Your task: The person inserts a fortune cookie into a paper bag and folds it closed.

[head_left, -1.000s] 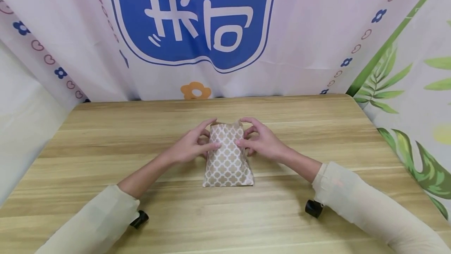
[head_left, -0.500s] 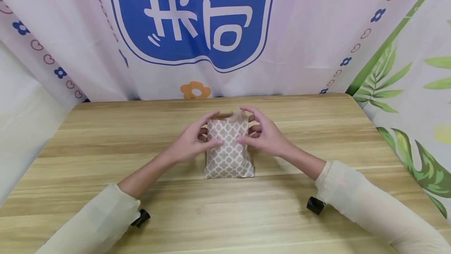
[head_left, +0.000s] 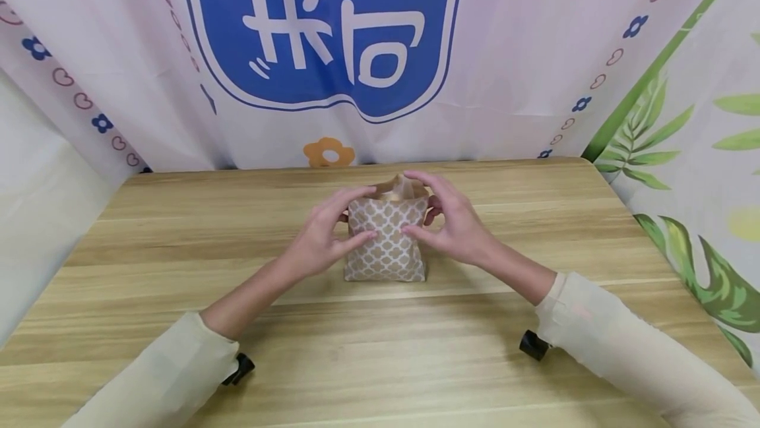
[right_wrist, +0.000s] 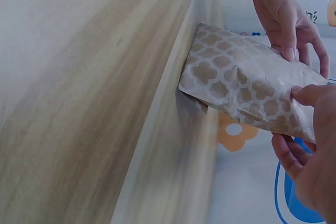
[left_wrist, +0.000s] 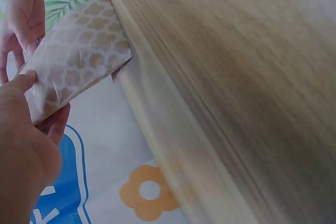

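Bag point(head_left: 386, 250) is near the far edge of the table point(head_left: 380, 362), roughly centred, bottom edge touching the wood. Brown paper, white lattice print, front face towards the person. Mouth gapes at the top, brown inside showing; something pale just inside, can't tell if it's contents or a fold.

Left hand point(head_left: 320, 237) holds the left side: thumb on the front face, index along the rim, other fingers mostly hidden behind. Right hand point(head_left: 458, 225) mirrors it on the right side. Both grips part-way closed, thumb-to-finger gap filled by the bag. Thumbs well short of each other.

Cream sleeves point(head_left: 629, 339) on both forearms, a black part point(head_left: 534, 345) poking out under each cuff. Behind the table, pinkish-white curtain point(head_left: 505, 85) with blue badge point(head_left: 332, 85) and orange flower point(head_left: 316, 155).
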Tool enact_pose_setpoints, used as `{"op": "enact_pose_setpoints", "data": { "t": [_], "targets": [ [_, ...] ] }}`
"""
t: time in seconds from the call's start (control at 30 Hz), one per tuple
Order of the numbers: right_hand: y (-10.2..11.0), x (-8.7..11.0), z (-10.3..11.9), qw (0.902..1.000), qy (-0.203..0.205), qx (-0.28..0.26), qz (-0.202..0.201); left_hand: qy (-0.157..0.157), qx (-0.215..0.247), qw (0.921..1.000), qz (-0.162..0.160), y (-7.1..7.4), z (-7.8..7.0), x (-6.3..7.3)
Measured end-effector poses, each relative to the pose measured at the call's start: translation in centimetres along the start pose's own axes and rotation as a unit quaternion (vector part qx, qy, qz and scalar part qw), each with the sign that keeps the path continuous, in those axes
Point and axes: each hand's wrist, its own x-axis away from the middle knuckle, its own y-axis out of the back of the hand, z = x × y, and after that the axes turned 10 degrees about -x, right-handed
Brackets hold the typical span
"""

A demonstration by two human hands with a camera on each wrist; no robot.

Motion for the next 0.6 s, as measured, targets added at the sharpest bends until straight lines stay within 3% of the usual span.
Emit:
{"op": "enact_pose_setpoints", "data": {
  "t": [0.2,0.43,0.6],
  "targets": [
    [0.17,0.09,-0.02,0.9970,0.060,0.047,-0.008,-0.028,-0.019,0.9992,-0.022,-0.03,-0.11,-0.01],
    [0.39,0.15,0.13,0.9844,0.150,0.089,-0.018,-0.089,-0.054,0.9929,-0.057,0.16,-0.29,0.15],
    [0.45,0.22,0.31,0.9782,0.180,0.103,-0.012,-0.114,-0.068,0.9887,-0.069,0.32,-0.29,0.33]
  ]
}}
